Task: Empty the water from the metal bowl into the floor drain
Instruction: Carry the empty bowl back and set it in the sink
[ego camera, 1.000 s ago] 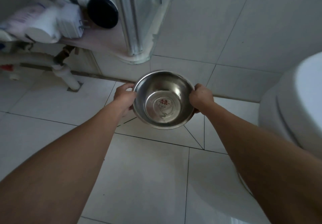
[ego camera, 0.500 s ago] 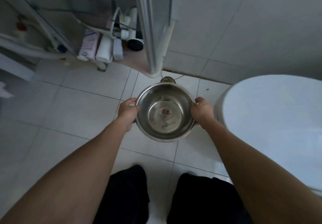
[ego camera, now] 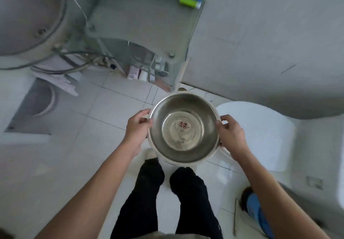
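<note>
Fingers of my left hand (ego camera: pixel 137 127) curl over the left rim of the metal bowl (ego camera: pixel 183 128); my right hand (ego camera: pixel 230 134) grips the right rim. Beyond them, largest first: white tiled floor (ego camera: pixel 104 108), toilet (ego camera: pixel 260 132) on the right, bowl held level above my legs, and the small floor drain (ego camera: pixel 182 89) just past its far edge.

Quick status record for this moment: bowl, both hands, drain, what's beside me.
bowl: metal bowl, held level above the floor, red mark at its bottom
contents: shallow clear water, unclear how much
left hand: left hand gripping the left rim
right hand: right hand gripping the right rim
drain: floor drain just past the far rim, mostly hidden
right side: toilet
pour: not started
</note>
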### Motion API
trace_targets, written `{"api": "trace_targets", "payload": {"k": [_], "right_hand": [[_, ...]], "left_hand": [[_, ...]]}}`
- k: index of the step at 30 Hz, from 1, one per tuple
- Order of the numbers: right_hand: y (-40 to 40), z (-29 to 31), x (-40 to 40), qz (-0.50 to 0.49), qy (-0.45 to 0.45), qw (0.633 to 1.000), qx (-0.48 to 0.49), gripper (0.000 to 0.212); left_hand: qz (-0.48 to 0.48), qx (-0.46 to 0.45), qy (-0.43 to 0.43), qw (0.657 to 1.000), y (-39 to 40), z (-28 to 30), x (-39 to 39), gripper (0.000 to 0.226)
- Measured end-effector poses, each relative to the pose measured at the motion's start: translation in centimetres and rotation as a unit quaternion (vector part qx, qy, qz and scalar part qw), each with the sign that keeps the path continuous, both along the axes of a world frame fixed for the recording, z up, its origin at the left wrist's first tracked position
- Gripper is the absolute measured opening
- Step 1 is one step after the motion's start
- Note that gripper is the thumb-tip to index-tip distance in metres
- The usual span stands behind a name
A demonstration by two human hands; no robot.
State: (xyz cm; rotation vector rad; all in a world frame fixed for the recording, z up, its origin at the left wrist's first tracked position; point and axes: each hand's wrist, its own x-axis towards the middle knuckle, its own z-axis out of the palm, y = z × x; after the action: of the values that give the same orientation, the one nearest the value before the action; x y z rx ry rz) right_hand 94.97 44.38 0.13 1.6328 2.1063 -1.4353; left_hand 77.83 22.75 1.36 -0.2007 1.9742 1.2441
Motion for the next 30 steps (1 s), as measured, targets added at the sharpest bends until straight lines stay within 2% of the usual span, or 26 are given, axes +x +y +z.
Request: {"api": "trace_targets", "payload": {"k": [2,6,11,14,19,21,30], "right_hand": [[0.1,5.1,0.4,-0.009,0.046,0.999,-0.008,0.018],[0.0,11.9,-0.8,-0.004,0.122,0.992,-0.013,0.014],[-1.1,18.0,-5.5,0.002,0.199,0.980,-0.009,0.012],[-2.7,20.9,-9.3,0.012,0.228,0.974,0.004,0.012],[-6.6,23.9,-15.7,0.047,0.257,0.965,0.016,0.012],[-8.5,24.6,-17.9,0.059,0.261,0.963,0.015,0.011],[-18.6,23.3,-29.1,0.116,0.252,0.961,-0.007,0.016]], "left_hand": [[0.008,0.025,0.017,1.000,-0.5,5.2,0.3,0.035],[0.005,0.067,0.070,0.995,-1.1,11.7,-1.0,0.032],[0.037,0.116,0.139,0.983,-2.3,17.1,-5.0,0.036],[0.051,0.144,0.166,0.974,-4.5,19.8,-7.7,0.049],[0.075,0.168,0.194,0.964,-9.9,22.5,-12.5,0.046],[0.074,0.165,0.203,0.962,-12.1,23.0,-14.2,0.052],[0.173,0.117,0.214,0.954,-23.3,22.8,-21.6,0.036]]}}
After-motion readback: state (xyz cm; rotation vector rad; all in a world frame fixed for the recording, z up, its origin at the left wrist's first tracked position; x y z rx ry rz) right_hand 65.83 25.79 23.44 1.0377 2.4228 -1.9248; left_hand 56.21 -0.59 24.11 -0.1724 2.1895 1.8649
